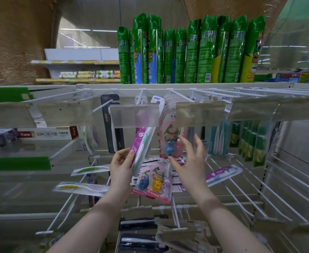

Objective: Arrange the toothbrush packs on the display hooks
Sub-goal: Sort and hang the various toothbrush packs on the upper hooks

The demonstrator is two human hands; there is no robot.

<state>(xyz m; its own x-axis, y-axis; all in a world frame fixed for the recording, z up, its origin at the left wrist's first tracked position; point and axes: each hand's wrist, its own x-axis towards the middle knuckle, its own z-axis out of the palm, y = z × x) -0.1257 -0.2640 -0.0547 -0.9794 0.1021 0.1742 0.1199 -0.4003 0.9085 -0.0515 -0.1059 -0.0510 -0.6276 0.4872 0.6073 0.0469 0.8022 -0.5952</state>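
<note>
My left hand grips the lower edge of a purple toothbrush pack, which slants up toward the white hook behind a clear price tag. My right hand is spread open, fingertips against the bottom of a pink children's toothbrush pack that hangs from the hook to the right. Two more children's packs with blue and yellow toys lie on the lower hooks between my hands. A black pack hangs at the left.
Green spray cans line the shelf above. Green and teal packs hang at the right above bare white hook rods. Loose packs lie on the left rods and black packs below. Toothpaste boxes sit at the left.
</note>
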